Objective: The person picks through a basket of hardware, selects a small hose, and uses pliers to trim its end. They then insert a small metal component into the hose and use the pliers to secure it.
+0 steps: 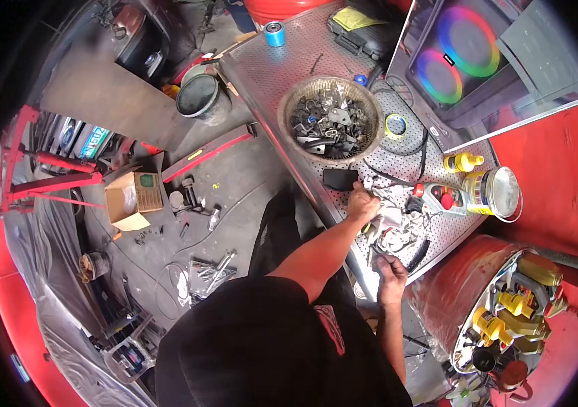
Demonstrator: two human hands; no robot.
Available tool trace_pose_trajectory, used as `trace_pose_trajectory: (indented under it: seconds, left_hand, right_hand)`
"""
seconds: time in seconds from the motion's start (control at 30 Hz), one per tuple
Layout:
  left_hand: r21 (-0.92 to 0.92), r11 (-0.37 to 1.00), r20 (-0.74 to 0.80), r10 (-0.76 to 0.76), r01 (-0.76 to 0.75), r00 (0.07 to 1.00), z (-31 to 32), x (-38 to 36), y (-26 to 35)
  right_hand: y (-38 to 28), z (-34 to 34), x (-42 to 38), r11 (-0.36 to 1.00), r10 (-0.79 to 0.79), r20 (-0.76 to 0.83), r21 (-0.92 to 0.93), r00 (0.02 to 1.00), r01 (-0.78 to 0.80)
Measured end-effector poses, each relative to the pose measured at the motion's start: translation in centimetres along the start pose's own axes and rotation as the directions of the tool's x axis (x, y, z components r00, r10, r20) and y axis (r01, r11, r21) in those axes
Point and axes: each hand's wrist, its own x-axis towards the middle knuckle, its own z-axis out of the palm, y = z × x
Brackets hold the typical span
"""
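My left hand (363, 203) is closed at the left edge of a heap of crumpled white rags (397, 229), just below a small flat black box (340, 179). What its fingers hold, if anything, is hidden. Lower down, my right hand (390, 273) has its fingers curled at the table's near corner, beside the rags. Any small thing in it cannot be made out. Above the left hand stands a round metal bowl (282, 122) full of bolts, clips and small metal parts. A grey bottle with a red cap (446, 201) lies right of the rags.
The perforated metal table (268, 64) also carries a blue oil filter (274, 34), a yellow bottle (462, 161), a white bucket (504, 190) and a boxed computer case (465, 61). A drum (451, 292) of used bottles stands right. Floor: cardboard box (129, 197), red jack legs (207, 152), tools.
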Motion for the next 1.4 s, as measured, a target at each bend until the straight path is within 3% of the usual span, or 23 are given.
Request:
trace_pose_trajectory:
  seconds: [0.1,0.13,0.23,0.27,0.33,0.43,0.5,0.57,0.6,0.63,0.67,0.7,0.77,0.8,0.83,0.9,0.97,1.03,1.13,1.23,1.27,1.37,1.4]
  left_hand:
    - [0.207,0.911,0.047,0.355,-0.357,0.934,-1.8,-1.0,1.2]
    - [0.221,0.897,0.124,0.363,-0.382,0.923,-2.5,-0.8,1.8]
    - [0.104,0.856,0.181,0.485,-0.507,0.856,-3.8,-1.0,3.1]
    - [0.072,0.871,0.197,0.466,-0.487,0.863,-5.9,-3.2,5.7]
    - [-0.131,0.810,0.155,0.586,-0.572,0.795,-6.7,-3.9,6.1]
    - [-0.680,0.727,0.342,0.431,-0.097,0.835,-10.0,-5.0,8.0]
    - [-0.779,0.592,0.555,0.498,0.206,0.667,-14.9,-6.7,8.6]
    - [-0.736,0.490,0.673,0.597,0.467,0.436,-20.1,-9.1,9.2]
    - [-0.690,0.515,0.722,0.544,0.509,0.428,-21.9,-10.0,8.8]
    - [-0.689,0.484,0.719,0.549,0.540,0.426,-23.3,-10.7,7.8]
    - [-0.723,0.519,0.690,0.519,0.455,0.504,-24.7,-11.3,7.0]
    - [-0.746,0.557,0.651,0.493,0.366,0.577,-26.1,-11.5,6.3]
    - [-0.760,0.579,0.614,0.488,0.296,0.620,-29.4,-10.3,3.6]
    - [-0.763,0.589,0.597,0.483,0.267,0.640,-31.0,-10.0,2.3]
    - [-0.783,0.546,0.555,0.397,0.298,0.731,-32.7,-10.7,1.8]
    - [-0.788,0.579,0.486,0.379,0.208,0.788,-36.3,-11.1,0.3]
    - [-0.776,0.621,0.397,0.347,0.109,0.850,-38.7,-10.7,-1.4]
    - [-0.726,0.687,0.252,0.281,-0.011,0.926,-40.1,-11.2,-2.9]
    - [-0.808,0.589,0.058,0.104,-0.015,0.993,-40.0,-11.3,-4.6]
    - [-0.758,0.536,0.459,0.035,0.371,0.888,-42.8,-11.6,-6.5]
    - [-0.669,0.605,0.472,-0.103,0.432,0.876,-43.8,-12.2,-6.1]
    - [-0.736,0.607,0.401,0.036,0.299,0.915,-44.6,-11.4,-7.0]
    - [-0.776,0.547,0.405,0.051,0.314,0.913,-45.2,-10.1,-8.3]
  right_hand:
    - [-0.2,-0.4,1.4,0.994,0.012,-0.021,0.104,1.000,-0.009]
    - [-0.1,-0.7,1.8,0.996,0.037,-0.059,0.088,0.998,-0.032]
    - [1.2,-2.2,3.9,0.984,0.024,-0.077,0.180,0.997,-0.009]
    - [0.8,-2.1,4.1,0.990,-0.007,-0.087,0.140,0.996,0.019]
    - [-0.6,-1.6,4.4,0.988,-0.034,-0.107,0.148,0.994,0.050]
    - [-3.2,0.0,4.1,0.971,-0.028,-0.095,0.235,0.995,0.050]
    - [-3.4,0.6,4.7,0.952,-0.042,-0.046,0.301,0.998,0.054]
    - [-4.0,2.9,4.8,0.946,-0.039,0.001,0.321,0.999,0.037]
    - [-4.0,4.2,4.8,0.939,-0.011,0.037,0.344,0.999,-0.002]
    - [-3.9,5.6,4.6,0.930,0.015,0.072,0.365,0.997,-0.040]
    - [-1.9,6.6,5.2,0.905,-0.003,0.096,0.424,0.995,-0.038]
    - [-2.5,8.8,4.2,0.955,0.054,-0.006,0.292,0.998,-0.050]
    - [-0.8,11.4,3.7,0.987,-0.149,-0.047,0.048,0.988,0.151]
    - [-1.2,13.5,2.9,0.989,-0.143,0.010,0.029,0.990,0.143]
    - [-2.0,15.8,1.8,0.991,-0.132,0.059,0.009,0.990,0.132]
    - [-3.6,20.1,-0.8,0.994,0.107,0.420,-0.009,0.901,-0.113]
    - [-4.5,24.4,-3.2,0.985,0.101,0.618,-0.175,0.779,0.012]
    - [-2.9,28.2,-4.7,0.856,-0.177,0.659,-0.263,0.731,0.445]
    - [-0.7,32.2,-6.6,0.773,-0.312,0.568,-0.314,0.762,0.551]
    - [0.5,34.4,-7.9,0.717,-0.215,0.629,-0.418,0.747,0.558]
    - [0.2,34.9,-8.2,0.736,-0.109,0.683,-0.433,0.722,0.520]
    - [-0.3,35.9,-9.4,0.668,-0.339,0.628,-0.364,0.701,0.649]
    - [0.0,35.9,-8.8,0.656,-0.473,0.591,-0.259,0.654,0.709]
